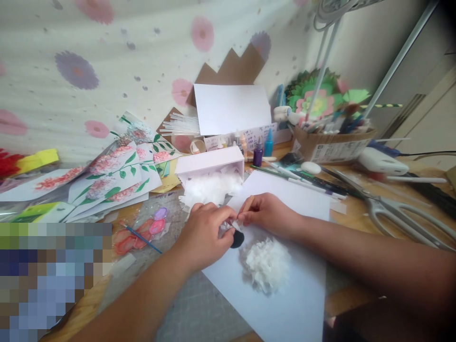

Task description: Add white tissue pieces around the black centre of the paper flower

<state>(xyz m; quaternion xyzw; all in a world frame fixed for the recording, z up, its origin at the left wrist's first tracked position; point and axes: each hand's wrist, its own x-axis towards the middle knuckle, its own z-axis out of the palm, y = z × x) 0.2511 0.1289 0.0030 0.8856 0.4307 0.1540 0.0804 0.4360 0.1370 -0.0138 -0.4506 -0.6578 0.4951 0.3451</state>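
The hands meet above the worktop (pixel 89 304), fingertips nearly touching. The right hand (pixel 265 213) presses thumb and forefinger together; anything between them is too small to identify. The left hand (pixel 204 235) curls its fingers and thumb about a small white piece (pixel 233 225); whether it grips the piece cannot be told.

A grey mat (pixel 213 313) covers part of the worktop. A white sheet (pixel 302 304) lies partly over the mat, below the hands. At right, a carton (pixel 338 148) stands behind the scissors (pixel 379 202). Beyond the left hand, an open box (pixel 210 160) lies with white scraps (pixel 212 187) at its mouth. A white pompom (pixel 268 266) rests on the sheet, nearer the wearer than the hands. A black disc (pixel 237 239) sits just beside the left thumb.
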